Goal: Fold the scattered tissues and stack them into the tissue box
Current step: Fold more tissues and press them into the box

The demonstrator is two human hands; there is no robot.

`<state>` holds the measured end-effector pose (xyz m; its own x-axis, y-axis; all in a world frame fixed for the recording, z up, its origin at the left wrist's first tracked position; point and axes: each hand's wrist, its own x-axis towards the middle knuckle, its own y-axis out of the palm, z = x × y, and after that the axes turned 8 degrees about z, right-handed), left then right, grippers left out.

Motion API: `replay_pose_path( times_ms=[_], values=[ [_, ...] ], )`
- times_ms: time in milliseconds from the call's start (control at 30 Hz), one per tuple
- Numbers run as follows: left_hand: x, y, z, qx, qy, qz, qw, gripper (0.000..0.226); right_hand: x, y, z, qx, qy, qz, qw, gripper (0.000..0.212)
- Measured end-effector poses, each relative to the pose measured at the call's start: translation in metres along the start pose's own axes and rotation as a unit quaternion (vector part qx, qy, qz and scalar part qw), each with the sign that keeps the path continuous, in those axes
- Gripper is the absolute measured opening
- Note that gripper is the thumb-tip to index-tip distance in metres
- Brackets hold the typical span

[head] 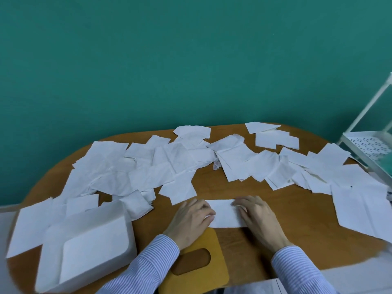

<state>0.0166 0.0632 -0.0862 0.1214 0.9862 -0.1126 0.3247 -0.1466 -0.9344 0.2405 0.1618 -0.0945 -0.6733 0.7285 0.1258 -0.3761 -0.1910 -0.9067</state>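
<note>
A white tissue folded into a strip [224, 213] lies on the wooden table [297, 236] in front of me. My left hand [192, 219] holds its left end with curled fingers. My right hand [257, 217] rests on its right end, fingertips curled at the strip's top edge. Several loose white tissues [161, 164] are scattered across the far half of the table. The open white tissue box [89, 245] stands at the front left with a tissue inside. Its yellow wooden lid [203, 262], with an oval slot, lies between my forearms.
A green wall rises behind the table. A white metal rack [369, 143] stands at the right edge. More tissues [360, 204] lie at the right front, and one [29, 228] lies left of the box.
</note>
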Motion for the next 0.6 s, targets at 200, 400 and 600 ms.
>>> replay_pose_path(
  times_ms=[200,400,600],
  values=[
    [0.002,0.003,0.003,0.036,-0.06,-0.012,0.997,0.039,0.018,0.013,0.008,-0.032,-0.008,0.147,0.989,0.048],
    [-0.01,0.008,0.006,0.021,-0.084,0.057,0.995,0.05,0.008,0.014,0.016,-0.06,-0.023,0.118,0.991,0.041],
    [-0.023,0.004,0.004,-0.069,-0.019,0.069,0.995,0.045,-0.01,0.01,0.017,-0.074,0.032,0.129,0.988,0.053]
  ],
)
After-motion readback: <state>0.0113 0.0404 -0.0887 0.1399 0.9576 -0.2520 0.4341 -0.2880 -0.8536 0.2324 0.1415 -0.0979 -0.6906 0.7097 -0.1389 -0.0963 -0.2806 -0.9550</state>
